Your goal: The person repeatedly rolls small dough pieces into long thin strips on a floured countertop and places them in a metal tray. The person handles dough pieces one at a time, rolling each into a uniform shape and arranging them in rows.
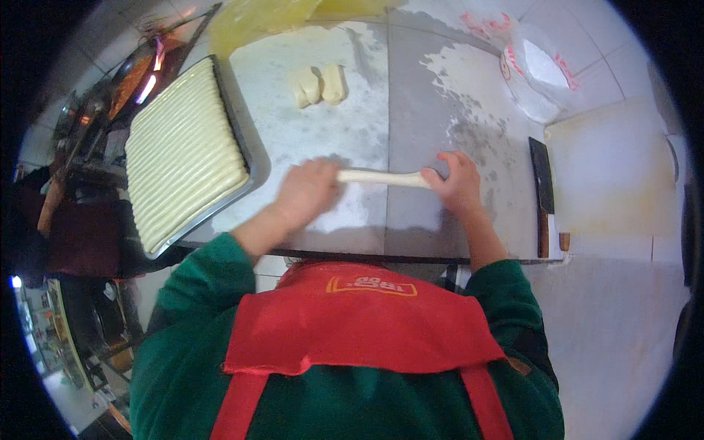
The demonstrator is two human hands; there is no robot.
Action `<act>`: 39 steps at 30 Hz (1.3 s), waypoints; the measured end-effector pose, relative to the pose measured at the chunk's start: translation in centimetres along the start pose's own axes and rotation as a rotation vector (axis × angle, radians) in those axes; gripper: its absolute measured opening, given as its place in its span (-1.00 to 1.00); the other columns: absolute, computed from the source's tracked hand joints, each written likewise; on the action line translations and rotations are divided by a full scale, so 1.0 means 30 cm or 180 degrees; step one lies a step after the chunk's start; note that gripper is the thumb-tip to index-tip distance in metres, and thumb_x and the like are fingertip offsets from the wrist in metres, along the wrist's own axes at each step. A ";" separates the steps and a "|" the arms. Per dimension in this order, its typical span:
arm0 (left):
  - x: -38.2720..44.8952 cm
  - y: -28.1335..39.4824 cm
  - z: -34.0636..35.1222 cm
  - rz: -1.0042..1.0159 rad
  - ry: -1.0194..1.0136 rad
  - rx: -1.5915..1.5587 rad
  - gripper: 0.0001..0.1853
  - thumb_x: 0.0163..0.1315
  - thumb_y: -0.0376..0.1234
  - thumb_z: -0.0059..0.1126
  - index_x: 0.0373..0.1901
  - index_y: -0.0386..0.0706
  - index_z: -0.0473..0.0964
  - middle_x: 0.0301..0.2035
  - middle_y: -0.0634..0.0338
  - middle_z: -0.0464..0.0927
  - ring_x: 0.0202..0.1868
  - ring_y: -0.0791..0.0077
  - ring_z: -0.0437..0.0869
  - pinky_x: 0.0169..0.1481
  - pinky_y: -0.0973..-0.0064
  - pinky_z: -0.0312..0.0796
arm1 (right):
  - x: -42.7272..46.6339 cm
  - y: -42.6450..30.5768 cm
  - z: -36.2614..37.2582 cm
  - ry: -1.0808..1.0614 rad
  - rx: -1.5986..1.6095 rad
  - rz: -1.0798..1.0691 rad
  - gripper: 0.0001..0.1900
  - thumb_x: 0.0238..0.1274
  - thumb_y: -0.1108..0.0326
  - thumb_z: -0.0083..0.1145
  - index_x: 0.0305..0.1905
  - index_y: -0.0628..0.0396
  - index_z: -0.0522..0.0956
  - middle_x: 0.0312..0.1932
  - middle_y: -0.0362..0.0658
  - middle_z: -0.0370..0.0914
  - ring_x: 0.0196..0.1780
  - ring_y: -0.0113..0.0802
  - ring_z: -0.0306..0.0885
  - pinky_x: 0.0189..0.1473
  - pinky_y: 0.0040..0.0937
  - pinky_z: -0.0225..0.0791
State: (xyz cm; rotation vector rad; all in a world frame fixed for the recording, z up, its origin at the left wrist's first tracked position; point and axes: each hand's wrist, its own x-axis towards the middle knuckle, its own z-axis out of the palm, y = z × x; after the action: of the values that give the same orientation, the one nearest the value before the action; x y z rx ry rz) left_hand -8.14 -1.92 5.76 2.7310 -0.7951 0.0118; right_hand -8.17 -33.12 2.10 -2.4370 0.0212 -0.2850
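A rope of pale dough runs from side to side between my two hands, just above or on the floured worktop. My left hand is closed over its left end, slightly blurred. At the other end, my right hand grips the dough between thumb and fingers. Farther back on the flour lie two short pieces of dough, a folded one and an oblong one. To the left, a metal tray is packed with many dough strips laid side by side.
On the right lie a cleaver and a pale cutting board. A bag of white flour stands at the back right, yellow plastic sheeting at the back left. Beyond the tray are a flame and another person's arm.
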 end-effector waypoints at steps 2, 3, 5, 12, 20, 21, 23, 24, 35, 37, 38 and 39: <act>0.069 -0.040 -0.032 0.0458 -0.0159 0.0040 -0.64 0.16 -0.16 0.10 -0.06 -0.14 0.51 -0.21 0.04 0.56 -0.10 0.06 0.57 0.02 0.12 0.40 | -0.004 -0.007 0.043 -0.0448 -0.1030 0.0126 -0.39 0.13 -0.05 0.15 0.17 0.18 0.47 0.21 0.12 0.39 0.34 0.00 0.27 0.38 -0.11 0.04; 0.118 -0.041 -0.035 0.0425 -0.0720 0.0149 -0.62 0.17 -0.14 0.09 -0.05 -0.15 0.51 -0.17 0.03 0.55 -0.05 0.04 0.56 0.08 0.10 0.37 | 0.012 -0.029 0.058 -0.0506 0.0937 0.0163 -0.39 0.14 -0.05 0.13 0.18 0.17 0.47 0.24 0.11 0.37 0.35 0.01 0.26 0.38 -0.11 0.05; 0.209 -0.008 -0.014 0.0026 -0.0764 -0.2068 -0.57 0.17 -0.10 0.11 0.00 -0.14 0.48 -0.04 0.01 0.51 0.07 0.04 0.51 0.15 0.07 0.33 | 0.093 -0.144 0.104 -0.0656 0.1823 0.0204 -0.41 0.17 -0.02 0.10 0.18 0.19 0.45 0.27 0.11 0.33 0.35 0.01 0.25 0.37 -0.09 0.07; -0.065 0.055 0.104 0.1224 -0.0654 0.0241 -0.33 0.18 0.01 0.12 0.32 0.01 0.25 0.32 0.11 0.25 0.38 0.20 0.22 0.33 -0.23 0.06 | -0.313 -0.280 0.101 -0.0586 -0.1696 -0.1004 -0.38 0.12 -0.07 0.13 0.25 -0.02 0.40 0.32 0.09 0.24 0.38 0.09 0.15 0.30 0.29 0.01; 0.133 -0.111 0.058 -0.0118 0.0059 0.0762 -0.33 0.26 -0.03 0.02 0.36 -0.06 0.17 0.37 0.07 0.15 0.43 0.14 0.10 0.38 -0.25 -0.09 | 0.047 -0.081 0.076 0.0180 -0.2239 -0.0318 -0.33 0.12 -0.12 0.11 0.30 -0.04 0.36 0.38 0.12 0.17 0.43 0.12 0.08 0.33 0.33 -0.08; 0.068 -0.123 0.045 -0.0281 -0.0259 0.0810 -0.30 0.24 -0.03 0.05 0.37 -0.08 0.16 0.37 0.06 0.14 0.44 0.14 0.08 0.40 -0.23 -0.10 | 0.000 -0.086 0.054 0.0066 -0.2094 -0.0517 -0.33 0.13 -0.13 0.10 0.31 -0.05 0.35 0.39 0.12 0.15 0.44 0.11 0.07 0.33 0.33 -0.09; -0.193 -0.142 0.031 0.0083 -0.0317 0.0671 -0.17 0.14 -0.04 0.18 0.40 -0.14 0.11 0.38 0.00 0.12 0.45 0.10 0.03 0.42 -0.19 -0.14 | -0.283 -0.094 0.001 -0.0534 -0.1986 -0.0208 -0.33 0.14 -0.12 0.09 0.33 -0.08 0.34 0.43 0.11 0.09 0.47 0.08 0.03 0.35 0.33 -0.14; -0.317 -0.157 0.033 0.0022 -0.0606 0.0511 -0.14 0.10 -0.04 0.22 0.41 -0.11 0.10 0.38 -0.01 0.11 0.46 0.09 0.02 0.42 -0.19 -0.14 | -0.395 -0.089 -0.022 -0.0771 -0.1988 -0.0049 -0.32 0.13 -0.13 0.09 0.33 -0.09 0.34 0.44 0.10 0.08 0.48 0.07 0.02 0.37 0.33 -0.17; 0.024 -0.234 0.119 0.0041 0.0472 0.0916 -0.32 0.24 0.02 0.02 0.32 -0.11 0.21 0.33 -0.04 0.18 0.39 0.03 0.15 0.35 -0.21 0.01 | 0.044 -0.257 0.233 -0.1066 -0.1295 -0.0451 -0.41 0.18 -0.16 0.02 0.20 -0.02 0.47 0.31 0.14 0.26 0.37 0.01 0.18 0.26 0.24 0.01; -0.153 -0.172 0.016 0.0134 -0.0512 0.0627 -0.19 0.16 -0.02 0.16 0.36 -0.22 0.14 0.37 -0.10 0.10 0.43 0.01 0.08 0.42 -0.18 -0.14 | -0.140 -0.314 0.281 -0.0800 -0.1321 -0.1095 -0.36 0.10 -0.15 0.11 0.25 -0.08 0.42 0.31 0.05 0.26 0.38 -0.05 0.17 0.31 0.18 -0.01; -0.205 -0.143 -0.036 0.0166 -0.0843 0.0457 -0.14 0.10 -0.05 0.24 0.37 -0.24 0.13 0.39 -0.10 0.05 0.45 0.03 0.04 0.44 -0.16 -0.20 | -0.189 -0.333 0.296 -0.1092 -0.1179 -0.1216 -0.32 0.06 -0.13 0.16 0.30 -0.11 0.39 0.31 0.00 0.27 0.37 -0.08 0.17 0.35 0.13 -0.02; -0.225 -0.102 -0.069 -0.0050 -0.1489 0.0596 -0.10 0.06 -0.07 0.28 0.39 -0.22 0.11 0.40 -0.08 0.04 0.46 0.03 0.01 0.44 -0.15 -0.21 | -0.201 -0.334 0.305 -0.0805 -0.1084 -0.1293 -0.33 0.06 -0.11 0.17 0.30 -0.12 0.39 0.32 -0.01 0.27 0.38 -0.07 0.16 0.36 0.13 -0.04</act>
State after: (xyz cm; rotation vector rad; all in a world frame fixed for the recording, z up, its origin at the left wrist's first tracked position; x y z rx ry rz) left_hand -12.09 4.66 6.27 2.9577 -0.9295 -0.6042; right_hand -12.72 -19.09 0.37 -2.7855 -0.5851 -0.1565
